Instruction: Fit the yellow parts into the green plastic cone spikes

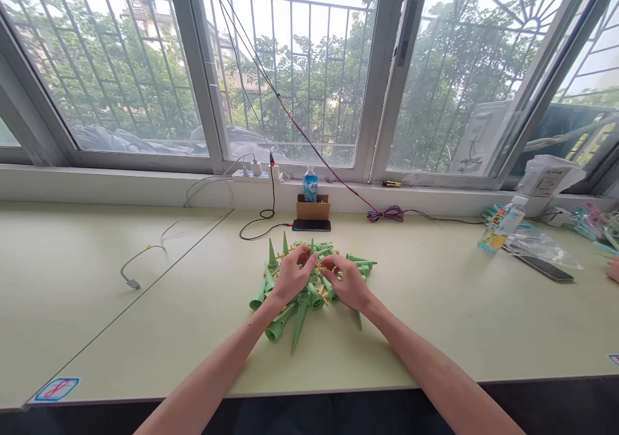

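A pile of green plastic plant-watering spikes [300,319] with small yellow pieces lies on the pale table in front of me. Over the middle of the pile, my left hand [293,274] has its fingers closed on a green spike [312,246], whose tip points up. My right hand [347,281] is close beside it, thumb and fingers pinched on a small yellow piece [319,268] by that spike. The two hands' fingertips nearly meet. Several spikes are partly hidden under my hands and wrists.
Behind the pile stand a phone [311,225], a cardboard box [305,212] and a blue bottle [310,183]. Cables [387,213] and a white plug cable [131,283] lie around. At right are a drink bottle [501,227], another phone [541,265] and another person's hand [613,269].
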`<action>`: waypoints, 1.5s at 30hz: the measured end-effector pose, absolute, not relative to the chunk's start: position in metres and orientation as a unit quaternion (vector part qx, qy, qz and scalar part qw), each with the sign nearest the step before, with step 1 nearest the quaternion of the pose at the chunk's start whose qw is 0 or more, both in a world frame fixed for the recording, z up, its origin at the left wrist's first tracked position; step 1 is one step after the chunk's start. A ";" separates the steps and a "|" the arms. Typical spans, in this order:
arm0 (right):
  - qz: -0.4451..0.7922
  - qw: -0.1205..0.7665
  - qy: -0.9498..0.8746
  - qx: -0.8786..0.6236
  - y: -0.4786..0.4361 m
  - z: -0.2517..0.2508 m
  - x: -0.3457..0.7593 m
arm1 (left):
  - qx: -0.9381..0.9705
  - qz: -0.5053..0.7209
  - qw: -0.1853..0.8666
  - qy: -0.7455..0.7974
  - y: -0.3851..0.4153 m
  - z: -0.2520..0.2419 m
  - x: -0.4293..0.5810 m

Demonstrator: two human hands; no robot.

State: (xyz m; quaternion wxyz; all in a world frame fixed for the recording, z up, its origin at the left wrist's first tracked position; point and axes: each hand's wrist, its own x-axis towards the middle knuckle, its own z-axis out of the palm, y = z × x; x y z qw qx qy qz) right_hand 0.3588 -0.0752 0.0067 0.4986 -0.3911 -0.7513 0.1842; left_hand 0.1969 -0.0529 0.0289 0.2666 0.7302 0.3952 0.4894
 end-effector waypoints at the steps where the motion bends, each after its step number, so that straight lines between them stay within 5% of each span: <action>1: 0.184 0.498 -0.752 -0.392 -0.075 0.007 0.359 | 0.731 0.489 0.266 0.395 -0.053 0.029 0.197; 45: 0.176 0.498 -0.759 -0.381 -0.075 0.005 0.359 | 0.740 0.477 0.262 0.396 -0.052 0.027 0.197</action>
